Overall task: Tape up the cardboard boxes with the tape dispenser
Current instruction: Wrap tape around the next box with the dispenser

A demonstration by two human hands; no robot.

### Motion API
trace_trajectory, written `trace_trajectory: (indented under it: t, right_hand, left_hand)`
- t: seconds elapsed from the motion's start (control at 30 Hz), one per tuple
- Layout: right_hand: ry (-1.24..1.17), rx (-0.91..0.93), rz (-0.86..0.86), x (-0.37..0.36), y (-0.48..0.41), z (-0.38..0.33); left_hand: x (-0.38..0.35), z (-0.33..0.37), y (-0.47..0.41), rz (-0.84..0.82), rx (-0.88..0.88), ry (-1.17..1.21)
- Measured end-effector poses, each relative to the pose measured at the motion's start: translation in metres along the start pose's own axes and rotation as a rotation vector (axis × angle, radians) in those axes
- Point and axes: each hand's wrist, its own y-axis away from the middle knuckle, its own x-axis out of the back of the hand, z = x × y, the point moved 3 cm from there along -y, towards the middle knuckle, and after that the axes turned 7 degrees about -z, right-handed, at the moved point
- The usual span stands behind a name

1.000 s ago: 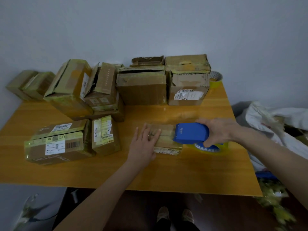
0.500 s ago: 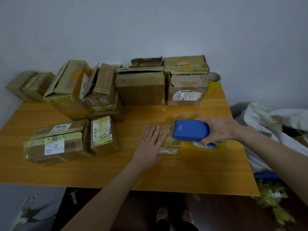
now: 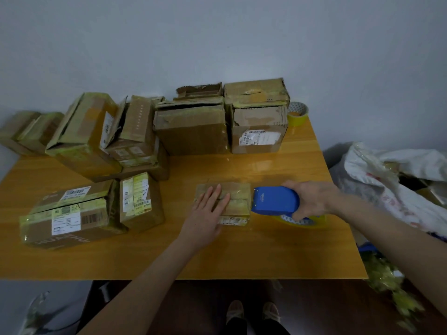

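Since 1 s ago the blue tape dispenser (image 3: 274, 201) is drawn rightward off the small cardboard box (image 3: 238, 198) & is now held just beside its right edge. It is gripped at the rear by the R hand (image 3: 313, 201), fingers curled round the body. The box is pressed flat on the table (image 3: 242, 250) by the L hand (image 3: 205, 211), fingers straight on its top. A yellow tape roll (image 3: 300, 222) is seen below the dispenser. Other taped boxes (image 3: 191, 131) are stacked at back & left.
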Motion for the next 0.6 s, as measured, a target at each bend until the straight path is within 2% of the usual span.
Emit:
trace_trajectory:
  t: [0.13,0.33,0.6]
  right_hand:
    - [0.035,-0.018,0.004,0.000,-0.006,-0.011]
    - [0.131,-0.029,0.040,0.001,-0.008,-0.021]
    - [-0.023,-0.035,-0.038,-0.007,0.002,0.001]
  left_hand:
    - [0.005,-0.009,0.001,-0.031,0.005,-0.027]
    - [0.005,0.032,-0.006,-0.010,0.026,-0.017]
    - [-0.003,0.030,-0.010,0.033,0.060,-0.050]
